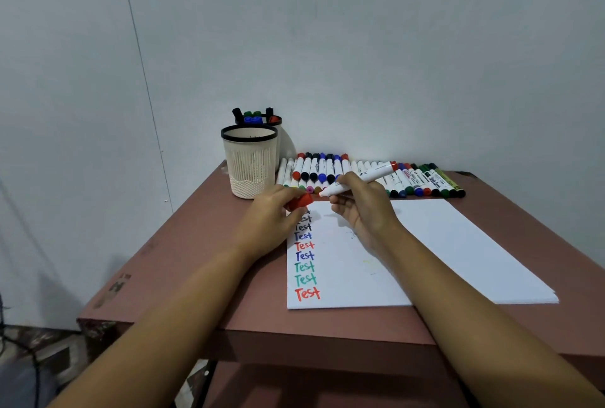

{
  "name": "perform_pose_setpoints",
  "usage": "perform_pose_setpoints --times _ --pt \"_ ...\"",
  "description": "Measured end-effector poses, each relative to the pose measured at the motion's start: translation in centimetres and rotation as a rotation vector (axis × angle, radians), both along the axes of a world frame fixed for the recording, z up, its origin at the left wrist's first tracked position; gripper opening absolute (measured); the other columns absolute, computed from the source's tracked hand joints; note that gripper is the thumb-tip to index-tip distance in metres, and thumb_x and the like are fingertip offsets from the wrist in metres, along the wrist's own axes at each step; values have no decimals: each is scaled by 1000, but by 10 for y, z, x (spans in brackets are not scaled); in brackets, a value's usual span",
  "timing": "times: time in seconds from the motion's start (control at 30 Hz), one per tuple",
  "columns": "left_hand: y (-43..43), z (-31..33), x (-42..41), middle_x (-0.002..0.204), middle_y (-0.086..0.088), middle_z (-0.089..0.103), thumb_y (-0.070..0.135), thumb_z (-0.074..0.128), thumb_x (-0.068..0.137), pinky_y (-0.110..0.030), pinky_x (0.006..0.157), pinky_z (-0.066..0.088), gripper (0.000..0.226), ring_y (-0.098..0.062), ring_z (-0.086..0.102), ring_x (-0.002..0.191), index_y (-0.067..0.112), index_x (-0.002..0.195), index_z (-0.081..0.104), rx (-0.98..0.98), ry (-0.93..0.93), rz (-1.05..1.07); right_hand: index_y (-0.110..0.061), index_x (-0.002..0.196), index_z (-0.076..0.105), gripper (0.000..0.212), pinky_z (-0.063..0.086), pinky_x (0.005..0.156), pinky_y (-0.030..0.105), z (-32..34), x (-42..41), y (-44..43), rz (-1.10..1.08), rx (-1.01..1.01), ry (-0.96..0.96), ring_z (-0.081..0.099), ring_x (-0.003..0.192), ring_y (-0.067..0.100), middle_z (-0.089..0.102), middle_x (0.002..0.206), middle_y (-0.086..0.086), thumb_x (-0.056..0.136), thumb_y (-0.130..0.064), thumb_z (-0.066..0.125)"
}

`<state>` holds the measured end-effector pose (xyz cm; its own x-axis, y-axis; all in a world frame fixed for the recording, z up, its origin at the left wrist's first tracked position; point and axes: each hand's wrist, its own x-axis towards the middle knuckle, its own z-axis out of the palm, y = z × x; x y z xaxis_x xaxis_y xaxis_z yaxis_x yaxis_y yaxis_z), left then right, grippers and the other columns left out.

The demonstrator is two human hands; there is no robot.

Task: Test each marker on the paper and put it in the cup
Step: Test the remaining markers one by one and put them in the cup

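My right hand point(363, 208) grips a white marker point(370, 177) with a red tail, held above the top of the paper point(458, 244) with its uncapped tip pointing left. My left hand point(268, 221) pinches the red cap point(301, 201) just left of that tip, a small gap between them. A column of the word "Test" in black, blue, red and green runs down the paper's left side point(306, 263). A cream mesh cup point(249, 162) stands at the table's far left. Behind it a second cup point(262, 119) holds several markers.
A long row of white markers point(330, 172) with coloured caps lies along the wall behind the paper, reaching to the right end point(442, 183). The brown table point(196, 260) has its left edge and front edge close by. A grey wall stands right behind.
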<state>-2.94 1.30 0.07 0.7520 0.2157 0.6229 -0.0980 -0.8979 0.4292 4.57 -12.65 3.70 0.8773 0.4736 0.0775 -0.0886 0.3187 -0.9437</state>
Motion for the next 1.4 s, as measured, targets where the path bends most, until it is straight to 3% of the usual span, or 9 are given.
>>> perform_pose_setpoints --times 0.1,0.33,0.5,0.63,0.8,0.87,1.03,1.2,1.4 --pt "-1 -1 1 96 -3 61 15 64 86 -7 69 36 31 -10 52 82 10 116 63 14 -30 -24 -4 74 59 18 50 52 20 -3 1 2 13 -18 -16 54 55 11 60 63 7 91 -6 53" --pt "-4 -1 1 88 10 52 16 66 85 -3 70 35 31 -5 49 77 10 115 64 38 -85 -63 -5 79 62 16 50 54 21 -5 -2 1 79 -39 -48 56 57 12 62 63 4 93 -10 55" --pt "-4 0 -1 86 2 62 23 63 85 -2 68 34 34 0 49 72 13 118 64 17 -128 -90 -7 85 64 17 37 45 19 -8 -1 1 75 -139 -99 43 51 7 51 60 -2 91 -23 63" --pt "-9 3 -4 85 10 59 17 65 85 -2 67 38 29 7 53 71 7 113 65 -93 -127 -90 -4 85 60 19 32 42 16 -10 0 -2 142 -92 -72 38 47 5 45 57 -1 91 -21 63" --pt "-13 4 -8 81 3 66 20 61 89 -16 63 43 27 -11 61 72 9 112 66 -187 -62 -140 -7 83 56 15 33 43 16 -12 -3 -3 219 -48 -59 39 47 5 45 58 0 92 -18 60" --pt "-15 5 -10 79 0 66 21 59 90 -24 64 45 26 -12 59 70 11 113 66 -269 -25 -182 -8 82 56 15 34 43 15 -13 -2 -5 237 -46 -60 40 48 6 45 58 0 92 -18 60" --pt "-17 11 -11 58 12 54 19 55 92 -11 53 36 20 0 46 54 15 107 66 -482 72 -292 -8 84 57 13 36 44 15 -14 -1 -6 259 -46 -73 41 49 6 45 58 0 92 -19 60" --pt "-16 14 -11 59 -4 47 17 50 94 -14 48 34 25 -5 40 50 -1 102 66 -653 151 -355 -9 82 57 14 38 46 15 -14 0 -5 290 -47 -101 41 51 6 45 58 -1 92 -19 59" --pt "-16 14 -12 62 2 55 19 54 92 -9 47 37 21 2 47 48 11 107 66 -679 169 -281 -12 85 61 12 36 46 16 -15 5 -2 282 -141 -92 42 51 6 46 61 -1 91 -22 61"
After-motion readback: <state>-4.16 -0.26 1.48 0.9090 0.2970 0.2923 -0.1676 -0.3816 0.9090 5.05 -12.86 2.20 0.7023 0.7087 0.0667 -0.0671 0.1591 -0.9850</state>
